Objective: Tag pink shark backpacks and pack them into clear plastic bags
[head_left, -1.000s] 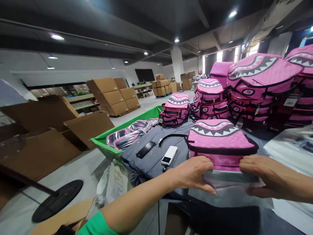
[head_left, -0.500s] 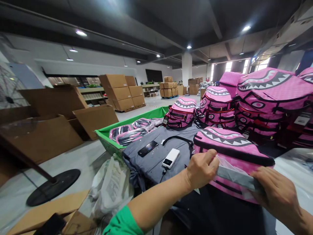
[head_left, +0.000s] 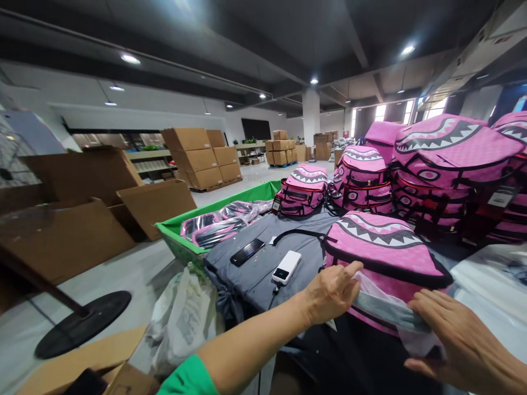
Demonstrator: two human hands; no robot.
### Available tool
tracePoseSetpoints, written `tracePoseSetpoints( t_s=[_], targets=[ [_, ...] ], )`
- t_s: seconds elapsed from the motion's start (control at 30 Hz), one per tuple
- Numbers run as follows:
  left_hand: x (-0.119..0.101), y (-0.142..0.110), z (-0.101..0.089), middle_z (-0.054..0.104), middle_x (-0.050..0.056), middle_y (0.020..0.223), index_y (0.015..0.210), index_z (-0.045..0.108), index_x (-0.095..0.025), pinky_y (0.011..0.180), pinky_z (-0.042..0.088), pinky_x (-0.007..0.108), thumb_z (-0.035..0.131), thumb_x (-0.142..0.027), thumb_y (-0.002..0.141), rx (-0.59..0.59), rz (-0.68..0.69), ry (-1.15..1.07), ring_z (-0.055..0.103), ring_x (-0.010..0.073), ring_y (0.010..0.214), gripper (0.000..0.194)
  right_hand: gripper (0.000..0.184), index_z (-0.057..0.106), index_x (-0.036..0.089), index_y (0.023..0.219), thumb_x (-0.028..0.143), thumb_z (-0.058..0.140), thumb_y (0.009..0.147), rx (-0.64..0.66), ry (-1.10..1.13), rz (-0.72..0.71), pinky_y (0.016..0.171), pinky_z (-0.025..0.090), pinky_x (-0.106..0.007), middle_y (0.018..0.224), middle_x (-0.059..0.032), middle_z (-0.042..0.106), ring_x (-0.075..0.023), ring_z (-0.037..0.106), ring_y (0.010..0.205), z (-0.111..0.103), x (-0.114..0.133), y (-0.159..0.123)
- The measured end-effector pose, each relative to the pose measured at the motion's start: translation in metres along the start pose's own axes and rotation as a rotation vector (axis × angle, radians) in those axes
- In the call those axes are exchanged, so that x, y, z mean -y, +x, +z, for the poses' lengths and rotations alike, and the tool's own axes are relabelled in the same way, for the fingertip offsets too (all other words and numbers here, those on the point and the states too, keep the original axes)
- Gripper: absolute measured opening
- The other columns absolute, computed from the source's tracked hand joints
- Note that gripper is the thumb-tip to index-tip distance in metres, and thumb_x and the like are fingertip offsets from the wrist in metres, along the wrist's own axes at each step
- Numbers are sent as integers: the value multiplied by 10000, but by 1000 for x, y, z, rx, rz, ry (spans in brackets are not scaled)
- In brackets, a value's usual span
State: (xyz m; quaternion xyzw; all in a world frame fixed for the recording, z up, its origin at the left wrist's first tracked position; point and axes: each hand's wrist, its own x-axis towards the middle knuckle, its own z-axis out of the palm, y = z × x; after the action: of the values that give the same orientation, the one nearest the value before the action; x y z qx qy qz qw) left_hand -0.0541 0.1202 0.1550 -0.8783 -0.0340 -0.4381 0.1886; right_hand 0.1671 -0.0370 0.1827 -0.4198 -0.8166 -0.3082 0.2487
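Note:
A clear plastic bag [head_left: 379, 304] with a greyish folded edge stretches between my two hands, in front of a pink backpack [head_left: 382, 236]. My left hand [head_left: 335, 291] is closed, pinching the bag's left end near the backpack's lower left side. At the other end, my right hand [head_left: 453, 332] has its fingers over the bag's edge, with the thumb lower and apart from them. The backpack lies on its back on a dark cloth, shark-mouth print upward, a black strap [head_left: 296, 233] trailing left. Part of its lower side is hidden behind the bag and my hands.
On the grey cloth lie a white power bank [head_left: 287, 267] with a cable and a black phone [head_left: 247, 252]. Stacked pink backpacks [head_left: 453, 159] stand behind. Plastic-wrapped items sit in a green-edged bin [head_left: 177, 241]. Clear plastic [head_left: 494, 280] lies at right; cardboard boxes [head_left: 152, 206] stand left.
The right hand has spread, its thumb now apart from the fingers, and more of the bag hangs below it. Both hands and the bag have shifted slightly left in view.

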Motion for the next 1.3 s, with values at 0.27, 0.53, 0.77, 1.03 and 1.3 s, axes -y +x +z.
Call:
tracePoseSetpoints(
  t_s=[0.27,0.53,0.77,1.03,1.3],
  targets=[
    [-29,-8,-6,640,208,1254,795,606,-125,573,555,288,557,-236,852,130,119,-65,597,136,657,134,225,566,216,915,45,420,919,-132,-92,-21,734,451,-319,738,-19,593,-178,560,699,21,-7,-37],
    [-48,-27,28,716,112,1078,804,569,-174,636,576,261,450,-24,913,-282,-201,30,642,140,754,221,121,614,176,1004,129,508,970,-185,-122,130,742,441,-337,763,-40,634,-181,587,717,46,28,-57],
    [-79,-83,56,708,164,1118,747,585,-159,637,599,263,510,-231,982,-148,-206,-3,672,159,763,257,235,596,176,1097,63,480,926,-188,-228,193,734,482,-332,782,-39,665,-187,607,723,78,35,-96],
    [-82,-106,54,652,161,1267,780,646,-158,849,617,303,581,-352,991,40,-299,-255,658,188,966,294,347,564,212,1322,292,474,998,185,226,380,688,546,-291,894,-56,713,-194,689,751,60,35,-115],
    [-75,-98,50,684,99,1186,710,628,-181,954,592,346,742,-264,883,40,-207,-220,614,220,1125,223,180,588,249,867,222,444,972,470,259,422,542,442,-255,737,-1,672,-165,649,643,59,20,-96]
  ],
)
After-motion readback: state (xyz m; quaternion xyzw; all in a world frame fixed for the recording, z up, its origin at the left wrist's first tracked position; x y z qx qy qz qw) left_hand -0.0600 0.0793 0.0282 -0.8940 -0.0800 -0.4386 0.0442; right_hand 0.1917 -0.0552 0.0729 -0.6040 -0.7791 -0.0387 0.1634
